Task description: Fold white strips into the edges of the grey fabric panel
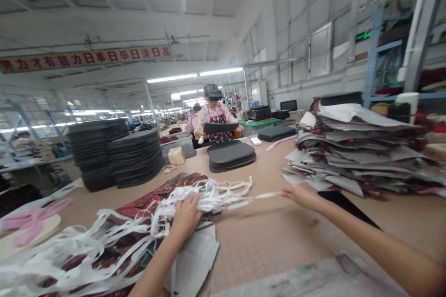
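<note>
My left hand (186,216) lies on a tangled heap of white straps (139,227) that covers dark red patterned fabric pieces (163,192); its fingers are curled over the straps. My right hand (302,195) is stretched out to the right and pinches the end of one white strap (259,196), drawn taut out of the heap across the tan table (275,236). Right behind that hand rises a tall stack of grey and red fabric sheets (358,148).
Stacks of dark grey pads (114,155) stand at the back left, and a low pile of grey pads (232,155) lies mid-table. A person in an apron (216,118) works at the far end. Pink straps (35,220) lie at the left edge.
</note>
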{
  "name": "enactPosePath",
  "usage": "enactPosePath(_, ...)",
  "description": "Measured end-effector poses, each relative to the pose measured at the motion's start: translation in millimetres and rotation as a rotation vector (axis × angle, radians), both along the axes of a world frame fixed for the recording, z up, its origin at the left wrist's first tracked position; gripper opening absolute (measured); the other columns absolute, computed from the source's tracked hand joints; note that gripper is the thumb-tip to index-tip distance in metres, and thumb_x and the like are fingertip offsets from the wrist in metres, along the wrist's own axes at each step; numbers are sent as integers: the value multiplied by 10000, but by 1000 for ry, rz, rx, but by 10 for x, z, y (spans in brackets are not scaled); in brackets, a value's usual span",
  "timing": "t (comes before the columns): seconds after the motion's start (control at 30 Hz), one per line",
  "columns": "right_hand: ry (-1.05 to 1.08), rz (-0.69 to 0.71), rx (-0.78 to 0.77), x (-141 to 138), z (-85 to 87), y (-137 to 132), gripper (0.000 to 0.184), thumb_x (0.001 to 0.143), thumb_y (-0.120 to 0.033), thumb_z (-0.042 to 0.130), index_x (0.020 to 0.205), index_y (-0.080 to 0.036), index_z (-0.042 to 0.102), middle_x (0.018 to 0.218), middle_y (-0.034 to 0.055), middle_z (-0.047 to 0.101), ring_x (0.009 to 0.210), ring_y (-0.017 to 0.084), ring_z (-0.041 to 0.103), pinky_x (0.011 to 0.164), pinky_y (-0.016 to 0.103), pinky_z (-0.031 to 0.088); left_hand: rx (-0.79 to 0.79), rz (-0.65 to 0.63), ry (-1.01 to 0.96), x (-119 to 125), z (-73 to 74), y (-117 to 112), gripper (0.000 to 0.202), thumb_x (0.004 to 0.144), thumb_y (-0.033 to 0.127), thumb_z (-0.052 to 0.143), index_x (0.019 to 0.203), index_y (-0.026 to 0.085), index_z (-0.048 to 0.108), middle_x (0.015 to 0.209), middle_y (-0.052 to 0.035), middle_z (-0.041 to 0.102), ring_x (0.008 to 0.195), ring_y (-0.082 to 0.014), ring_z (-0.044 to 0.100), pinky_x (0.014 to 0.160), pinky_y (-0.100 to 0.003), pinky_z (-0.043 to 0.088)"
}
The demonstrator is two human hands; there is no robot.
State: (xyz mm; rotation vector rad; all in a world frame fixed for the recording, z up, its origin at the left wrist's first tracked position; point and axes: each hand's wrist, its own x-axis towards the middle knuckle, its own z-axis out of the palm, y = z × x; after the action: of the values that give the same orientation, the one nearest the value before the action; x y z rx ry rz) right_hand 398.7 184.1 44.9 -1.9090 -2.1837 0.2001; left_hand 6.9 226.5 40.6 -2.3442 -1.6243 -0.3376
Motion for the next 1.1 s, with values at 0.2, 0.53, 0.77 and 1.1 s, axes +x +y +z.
enactPosePath(0.2,120,-41,-230,357,136,-354,226,813,-171,391,757,-107,601,525,-11,408,411,107,411,374,185,302,-41,-52,-8,224,78,-152,687,667,97,658,1322,133,455,1343,-186,460,1221,-360,424,1027,-518,260)
enactPosePath(0.53,342,55,-320,92,404,-692,242,820,-286,435,817,-119,610,514,-29,384,382,86,379,322,161,338,-360,-547,-203,1109,78,-497,536,845,274,554,1355,205,402,1428,-66,374,1316,-187,307,1107,-334,213)
enactPosePath(0.77,414,152,-309,-110,193,-818,258,836,-363,421,773,-145,544,467,-57,319,359,71,313,302,139,271,-567,-613,-311,1515,-308,-566,749,769,361,631,1414,169,303,1387,-138,415,1265,-292,380,1056,-438,302)
enactPosePath(1.1,671,141,-358,-226,280,-776,586,603,-769,414,719,-196,450,438,-34,413,321,70,324,329,179,219,-455,-418,-601,1409,-384,-521,123,720,234,578,772,172,671,862,-111,661,882,-258,556,836,-376,394)
